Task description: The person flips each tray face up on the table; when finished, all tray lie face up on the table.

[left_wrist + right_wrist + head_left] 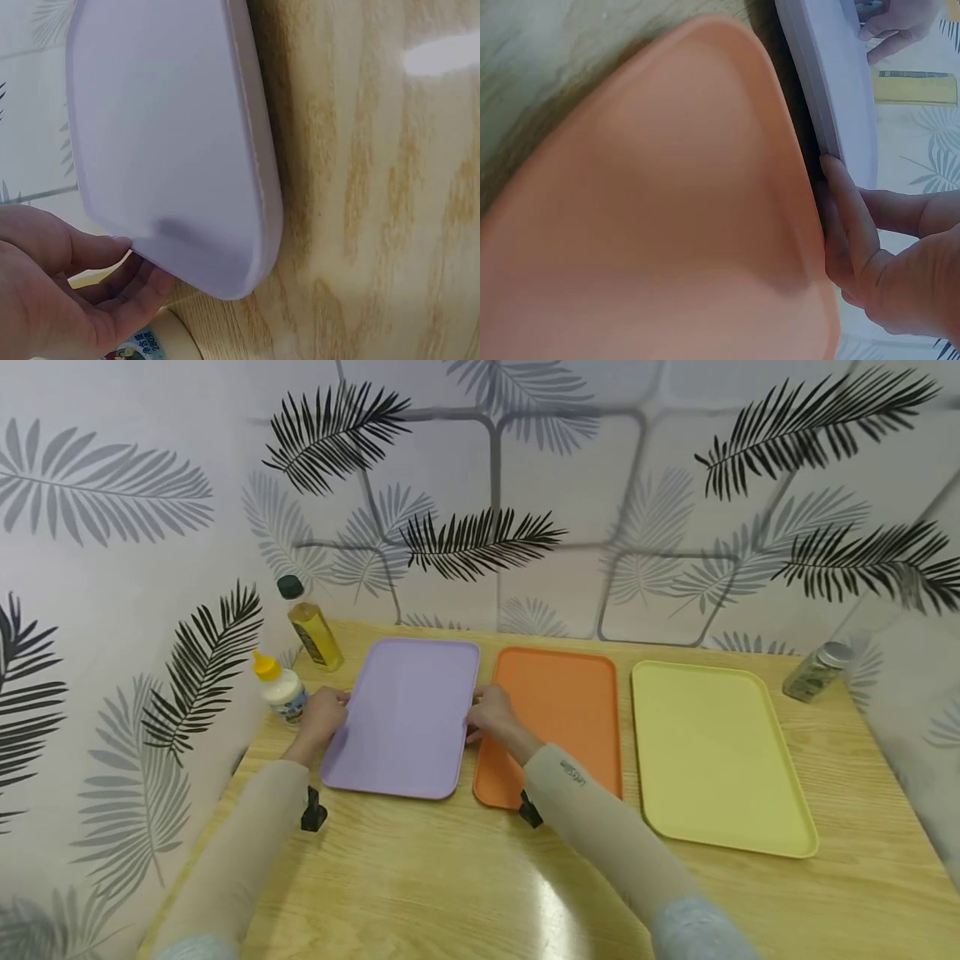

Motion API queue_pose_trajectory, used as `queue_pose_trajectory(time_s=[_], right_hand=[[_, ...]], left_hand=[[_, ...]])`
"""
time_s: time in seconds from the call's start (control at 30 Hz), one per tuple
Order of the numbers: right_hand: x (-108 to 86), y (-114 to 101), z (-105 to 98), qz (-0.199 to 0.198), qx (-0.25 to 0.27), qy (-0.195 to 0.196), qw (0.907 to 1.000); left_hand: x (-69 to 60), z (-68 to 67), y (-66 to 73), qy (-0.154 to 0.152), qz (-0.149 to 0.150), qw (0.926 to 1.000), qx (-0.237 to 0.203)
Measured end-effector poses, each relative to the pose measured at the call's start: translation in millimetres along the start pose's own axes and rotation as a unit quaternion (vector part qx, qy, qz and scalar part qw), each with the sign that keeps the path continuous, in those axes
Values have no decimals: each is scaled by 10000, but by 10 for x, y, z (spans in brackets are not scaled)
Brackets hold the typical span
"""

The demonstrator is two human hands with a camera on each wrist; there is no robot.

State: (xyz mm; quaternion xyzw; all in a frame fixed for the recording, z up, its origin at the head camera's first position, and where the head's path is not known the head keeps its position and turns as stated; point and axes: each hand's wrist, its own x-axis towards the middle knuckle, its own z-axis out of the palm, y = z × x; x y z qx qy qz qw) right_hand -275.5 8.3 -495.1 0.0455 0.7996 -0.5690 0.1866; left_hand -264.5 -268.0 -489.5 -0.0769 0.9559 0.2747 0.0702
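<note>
A light purple tray (408,718) lies at the left of the wooden table, a hand at each long side. My left hand (324,714) holds its left rim, thumb on top and fingers beneath, as the left wrist view shows. On the opposite rim my right hand (491,714) grips with thumb and fingers, in the gap beside an orange tray (562,718). In the right wrist view the right hand (900,262) partly overlaps the orange tray's edge (810,217). Fingertips under the purple tray are hidden.
Further right lies a yellow tray (716,752), with a metal-capped jar (817,672) at its far right. Left of the purple tray stand a yellow-tipped squeeze bottle (283,689), close to my left hand, and a green-capped oil bottle (317,635). A patterned wall (555,602) borders the table.
</note>
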Motion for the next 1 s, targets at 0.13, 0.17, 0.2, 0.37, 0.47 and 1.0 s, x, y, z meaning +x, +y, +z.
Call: queue_pose_trajectory(time_s=[0.13, 0.17, 0.2, 0.37, 0.47, 1.0], right_hand=[[41, 11, 32, -122, -581, 98, 9982], [44, 7, 36, -191, -701, 134, 9973], [43, 2, 37, -253, -828, 172, 9961], [73, 2, 52, -347, -1263, 286, 9910], [107, 7, 70, -394, -1633, 290, 9854], [-387, 146, -303, -2131, -3105, 199, 9262]], left_hand=[[-16, 3, 6, 26, -96, 9999, 40], [-14, 4, 1, 11, -101, 9999, 8], [-13, 4, 1, 18, -93, 10000, 5], [2, 19, 4, 80, -48, 9999, 96], [2, 21, 10, 130, -28, 9992, 372], [-377, 540, 427, 2672, 1932, 9174, 2228]])
